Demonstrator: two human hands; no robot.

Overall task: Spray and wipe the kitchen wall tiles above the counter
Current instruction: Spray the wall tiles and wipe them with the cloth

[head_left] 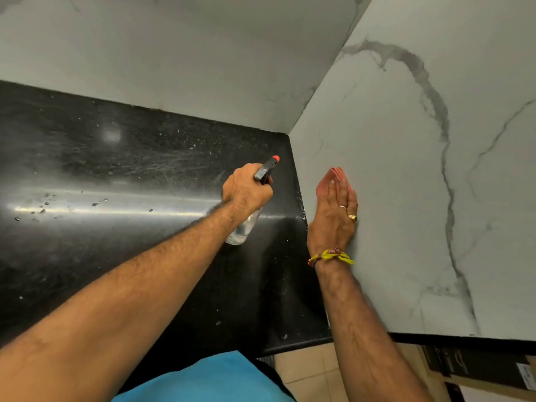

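Nearest, the right hand [333,216] presses a folded pink cloth [333,178] flat-fingered against the grey-veined white marble wall tiles [406,169]; left of that cloth, the left hand [246,190] grips a clear red-nozzled spray bottle [246,224]; overlapping, firm strokes would likely serve best.

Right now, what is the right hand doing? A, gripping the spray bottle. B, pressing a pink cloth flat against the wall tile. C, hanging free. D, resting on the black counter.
B: the right hand lies with straight fingers on the pink cloth against the wall tile.
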